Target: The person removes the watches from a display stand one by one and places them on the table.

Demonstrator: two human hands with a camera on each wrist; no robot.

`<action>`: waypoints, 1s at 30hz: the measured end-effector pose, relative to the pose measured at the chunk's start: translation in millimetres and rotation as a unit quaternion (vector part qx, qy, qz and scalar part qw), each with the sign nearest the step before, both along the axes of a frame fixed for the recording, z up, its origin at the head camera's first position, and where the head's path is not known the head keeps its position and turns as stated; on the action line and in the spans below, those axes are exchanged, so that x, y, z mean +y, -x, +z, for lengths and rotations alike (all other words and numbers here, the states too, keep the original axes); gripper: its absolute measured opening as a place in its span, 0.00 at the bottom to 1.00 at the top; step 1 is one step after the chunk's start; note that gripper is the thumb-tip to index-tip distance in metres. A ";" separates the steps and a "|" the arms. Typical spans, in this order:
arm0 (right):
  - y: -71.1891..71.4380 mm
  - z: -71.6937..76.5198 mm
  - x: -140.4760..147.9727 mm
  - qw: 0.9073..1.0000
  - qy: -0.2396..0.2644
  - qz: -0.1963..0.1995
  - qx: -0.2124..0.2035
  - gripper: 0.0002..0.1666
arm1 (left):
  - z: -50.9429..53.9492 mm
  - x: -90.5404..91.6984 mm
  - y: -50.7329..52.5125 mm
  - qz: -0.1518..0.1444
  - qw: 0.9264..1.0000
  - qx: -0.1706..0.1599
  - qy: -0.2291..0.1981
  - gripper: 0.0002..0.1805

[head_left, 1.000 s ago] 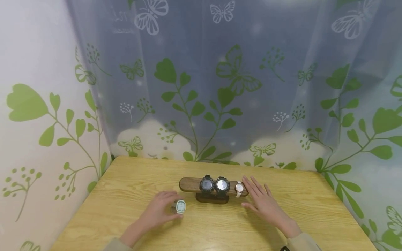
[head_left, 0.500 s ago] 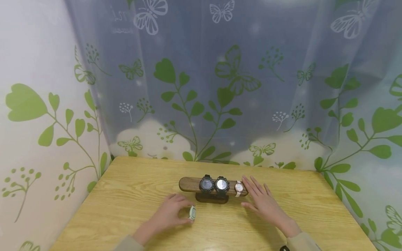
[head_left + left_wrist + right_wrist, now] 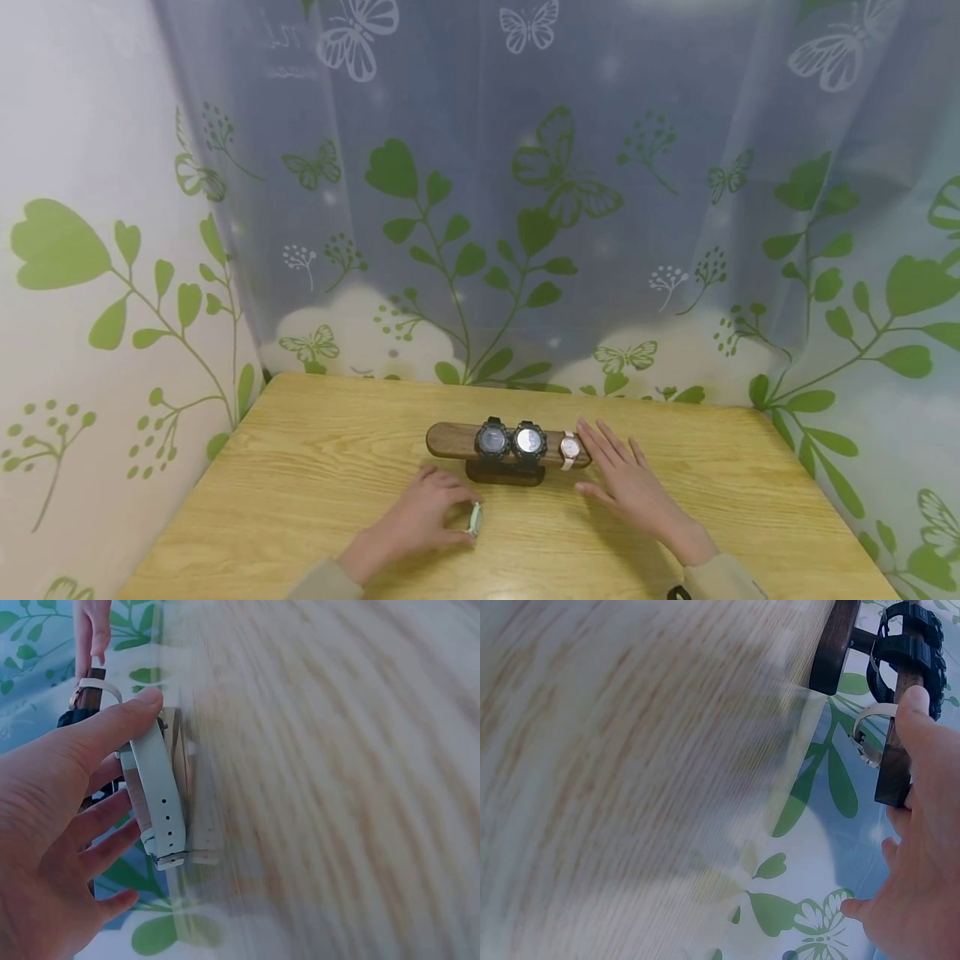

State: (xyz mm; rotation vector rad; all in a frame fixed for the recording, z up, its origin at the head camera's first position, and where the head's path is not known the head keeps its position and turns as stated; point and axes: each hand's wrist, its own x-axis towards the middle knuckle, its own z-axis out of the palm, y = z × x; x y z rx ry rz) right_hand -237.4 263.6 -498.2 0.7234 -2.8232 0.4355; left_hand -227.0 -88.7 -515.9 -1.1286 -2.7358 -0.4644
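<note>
My left hand (image 3: 420, 517) pinches a pale mint-green watch (image 3: 476, 518) between thumb and fingertips, in front of a dark wooden watch stand (image 3: 450, 442). In the left wrist view, its pale strap (image 3: 159, 795) with punched holes and a buckle hangs below the thumb. On the stand's bar sit two black watches (image 3: 492, 440) and a small white-strapped watch (image 3: 570, 447) at the right end. My right hand (image 3: 633, 487) lies with fairly straight fingers against the bar's right end. In the right wrist view, the thumb (image 3: 915, 712) overlaps the bar; its contact is unclear.
Everything stands on a light wooden table (image 3: 315, 433). Behind and beside it hangs a curtain (image 3: 637, 275) printed with green leaves and butterflies. A black item (image 3: 678, 593) shows by the right sleeve. The left part of the stand's bar carries no watch.
My left hand has moved right and slightly nearer the body with the mint-green watch, whose face has turned from the head camera to edge-on. My right hand and the stand have stayed put.
</note>
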 end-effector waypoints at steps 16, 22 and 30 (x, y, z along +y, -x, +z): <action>2.3 -2.7 2.0 1.000 -0.010 0.001 0.005 0.53 | 0.1 7.9 -5.0 0.002 1.000 -0.031 -0.002 0.33; 1.6 -1.6 0.9 1.000 -0.004 0.006 0.023 0.53 | -0.1 7.4 -6.5 -0.003 1.000 -0.024 -0.010 0.33; -0.7 1.0 -0.7 1.000 -0.004 0.006 0.018 0.52 | 1.6 3.9 -7.2 -0.023 0.999 -0.009 -0.045 0.28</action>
